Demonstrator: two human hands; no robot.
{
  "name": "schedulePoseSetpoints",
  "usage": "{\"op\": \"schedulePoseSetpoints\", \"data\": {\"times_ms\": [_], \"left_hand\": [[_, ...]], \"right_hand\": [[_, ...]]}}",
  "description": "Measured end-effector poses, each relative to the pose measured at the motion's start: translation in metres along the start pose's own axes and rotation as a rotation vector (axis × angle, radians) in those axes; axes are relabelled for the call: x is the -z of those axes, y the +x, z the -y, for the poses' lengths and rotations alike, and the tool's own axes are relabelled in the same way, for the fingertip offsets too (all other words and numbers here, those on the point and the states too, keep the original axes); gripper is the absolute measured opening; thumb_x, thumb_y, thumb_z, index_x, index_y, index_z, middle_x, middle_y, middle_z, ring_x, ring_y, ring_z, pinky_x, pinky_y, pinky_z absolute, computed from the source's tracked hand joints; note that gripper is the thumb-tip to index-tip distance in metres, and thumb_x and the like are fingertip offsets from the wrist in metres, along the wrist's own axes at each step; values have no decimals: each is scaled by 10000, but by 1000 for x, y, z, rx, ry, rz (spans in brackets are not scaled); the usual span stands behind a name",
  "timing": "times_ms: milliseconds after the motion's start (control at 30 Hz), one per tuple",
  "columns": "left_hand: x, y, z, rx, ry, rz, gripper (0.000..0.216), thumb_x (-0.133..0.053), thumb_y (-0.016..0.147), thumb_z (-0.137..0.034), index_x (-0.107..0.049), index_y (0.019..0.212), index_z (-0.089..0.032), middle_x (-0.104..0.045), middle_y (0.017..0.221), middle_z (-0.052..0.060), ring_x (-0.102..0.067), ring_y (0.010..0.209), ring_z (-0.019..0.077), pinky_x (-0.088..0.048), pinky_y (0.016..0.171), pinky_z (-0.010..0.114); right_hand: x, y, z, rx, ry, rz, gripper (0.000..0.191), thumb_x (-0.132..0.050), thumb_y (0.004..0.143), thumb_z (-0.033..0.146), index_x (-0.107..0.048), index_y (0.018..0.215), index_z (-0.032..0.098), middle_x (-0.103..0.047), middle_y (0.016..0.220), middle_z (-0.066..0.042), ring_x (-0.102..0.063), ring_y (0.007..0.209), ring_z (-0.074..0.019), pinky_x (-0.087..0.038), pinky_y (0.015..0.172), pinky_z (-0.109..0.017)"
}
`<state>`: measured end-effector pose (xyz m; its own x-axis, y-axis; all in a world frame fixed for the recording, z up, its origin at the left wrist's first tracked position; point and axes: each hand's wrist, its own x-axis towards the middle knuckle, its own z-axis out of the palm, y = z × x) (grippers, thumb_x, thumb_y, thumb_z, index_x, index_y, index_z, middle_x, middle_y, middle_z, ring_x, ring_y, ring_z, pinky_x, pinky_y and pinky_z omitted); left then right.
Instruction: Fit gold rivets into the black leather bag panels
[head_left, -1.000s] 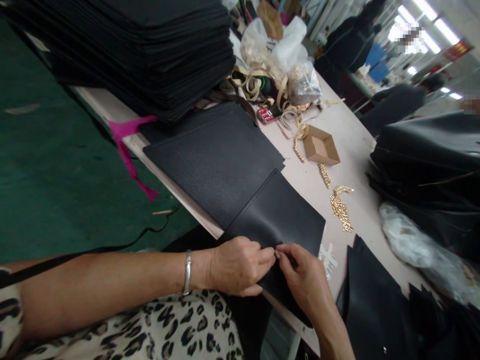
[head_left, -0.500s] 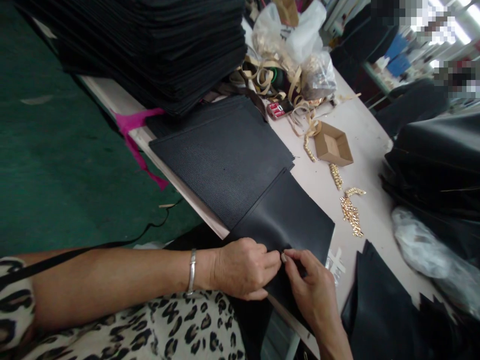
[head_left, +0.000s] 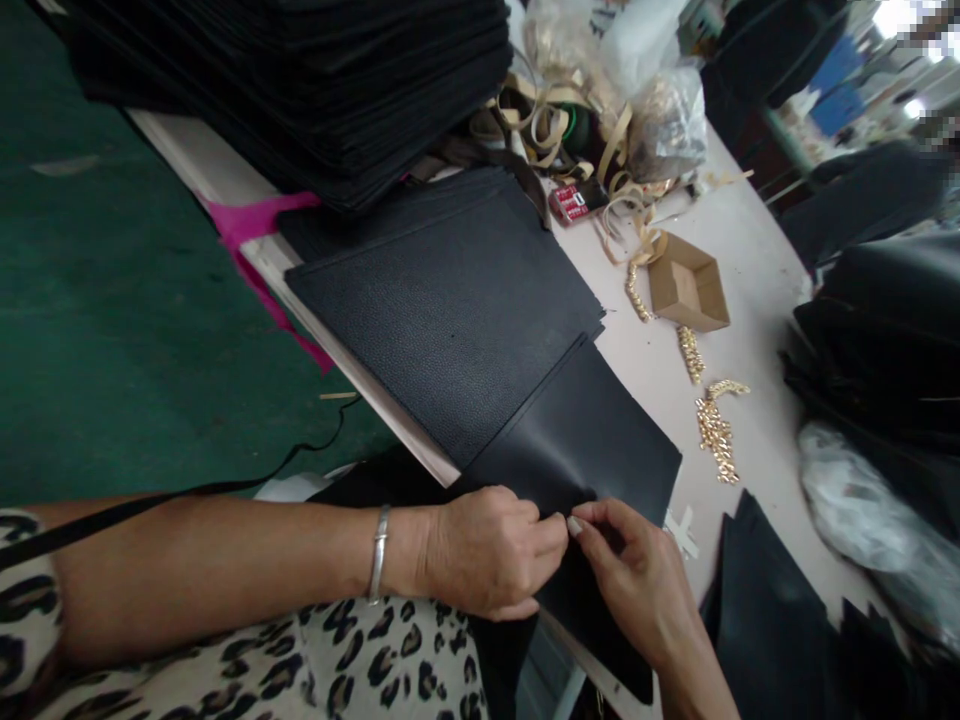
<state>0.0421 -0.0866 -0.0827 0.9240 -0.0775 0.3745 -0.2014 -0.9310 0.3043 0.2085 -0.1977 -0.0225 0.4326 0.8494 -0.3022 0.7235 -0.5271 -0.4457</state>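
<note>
Two bare hands meet over a smooth black panel in the lower centre of the frame. The left hand has its fingers curled inward; the right hand brings thumb and forefinger together, but whether either grasps anything cannot be told. White marks on a red packet, upper centre, are too small to read. Pebble-grained black sheets lie at centre, beneath a thick dark stack at upper left. Gold chain lies right of centre, below an open cardboard box, on a pale table above green floor.
</note>
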Motion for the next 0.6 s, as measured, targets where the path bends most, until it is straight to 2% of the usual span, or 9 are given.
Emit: {"op": "schedulePoseSetpoints", "data": {"times_ms": [133,300,467,533,600], "left_hand": [[1,0,-1,-4,-10,12,497,-610,855,-483,-644,1143,-79,-656,1147,124,-577,675,181,-461,501,343],[2,-1,2,-20,-38,-4,392,-590,869,-435,-659,1060,-100,-665,1069,116,-554,644,173,-405,465,335],[5,0,2,-7,-44,0,289,-564,884,-370,-649,1038,-141,-686,1034,89,-565,660,188,-406,497,347],[6,0,1,6,-46,15,269,-591,870,-346,-640,1051,-153,-692,1039,83,-589,690,196,-437,547,346],[5,-1,2,27,-59,11,281,-642,829,-310,-631,1068,-162,-692,1078,79,-617,736,202,-467,609,339]], "right_hand": [[5,9,4,-93,24,84,181,-592,822,391,-645,749,234,-635,587,15,-549,512,-153,-386,494,-255],[7,22,4,-207,57,190,117,-590,785,337,-613,738,233,-607,562,27,-544,503,-150,-360,478,-253],[4,25,4,-246,105,134,51,-657,741,259,-633,734,215,-628,618,32,-555,556,-129,-373,528,-239],[2,22,3,-281,208,101,108,-698,733,281,-663,805,209,-648,649,28,-576,574,-132,-392,534,-233],[3,17,-1,-253,266,40,186,-722,740,319,-685,884,208,-673,701,17,-611,620,-144,-430,570,-236]]}}
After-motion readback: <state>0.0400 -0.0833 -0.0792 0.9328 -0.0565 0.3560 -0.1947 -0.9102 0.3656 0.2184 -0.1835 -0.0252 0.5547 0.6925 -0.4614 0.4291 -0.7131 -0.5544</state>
